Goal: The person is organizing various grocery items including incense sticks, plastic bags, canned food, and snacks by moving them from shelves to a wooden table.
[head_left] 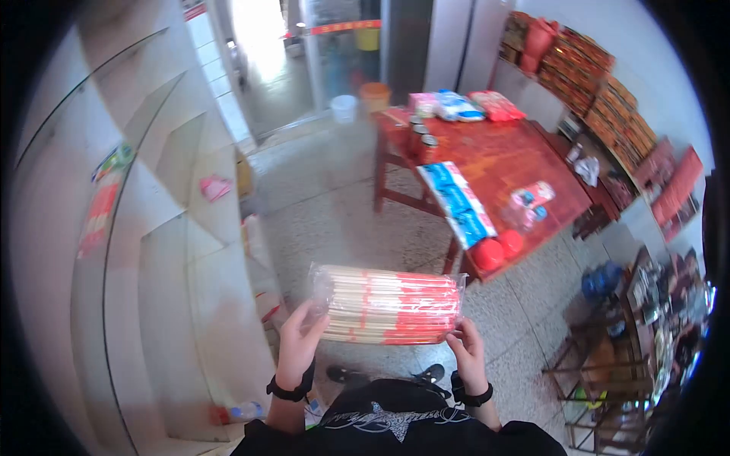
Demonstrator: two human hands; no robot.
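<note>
A clear plastic pack of chopsticks [391, 305], pale at the left and red at the right, is held level in front of my body. My left hand [300, 342] grips its lower left end, with the thumb on the front. At the lower right corner, my right hand [466, 351] pinches the wrapping. The pack hangs above the speckled floor, apart from the shelves and the red table.
White shelves [163, 266] stand at the left, bearing a red-and-white packet [100, 209] and a pink packet [215, 188]. Ahead, a red wooden table [494, 152] holds cans, blue packs and red balls. Cluttered wooden furniture [608, 365] is at the right.
</note>
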